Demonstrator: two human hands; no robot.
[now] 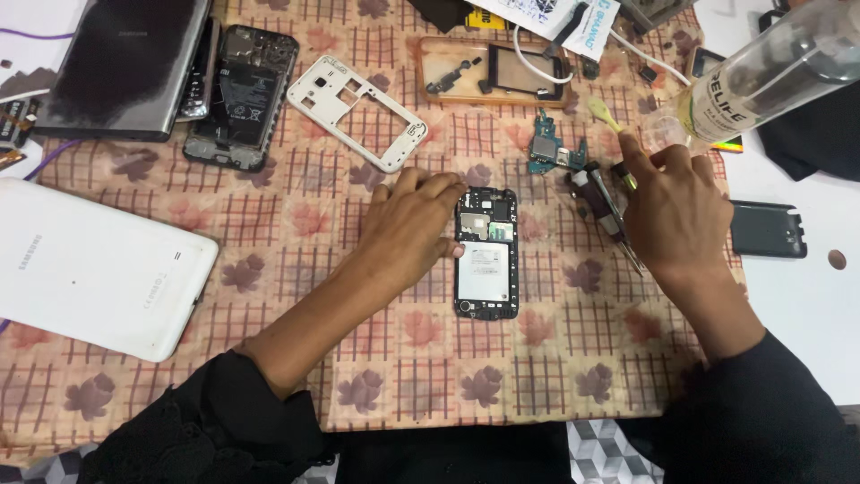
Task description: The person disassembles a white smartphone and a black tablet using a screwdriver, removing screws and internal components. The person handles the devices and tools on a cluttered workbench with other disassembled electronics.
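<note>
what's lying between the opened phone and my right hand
In the head view, only bare patterned cloth lies between the opened phone and the right hand; tweezers lie under that hand.

Phone repair bench. Patterned cloth (296,260) covers the table; opened phone (486,254) at centre, gutted phone (235,94) and white frame (356,109) at 11 o'clock, circuit board (554,150) at 1 o'clock, white tablet (94,267) at 9 o'clock.

We see a tan tablecloth (296,358) checked in red with brownish leaves, a white tablet (90,269), a black opened phone (486,255) with a white panel, a white frame (356,111), black sleeves (206,430), and a teal circuit board (555,151).
</note>
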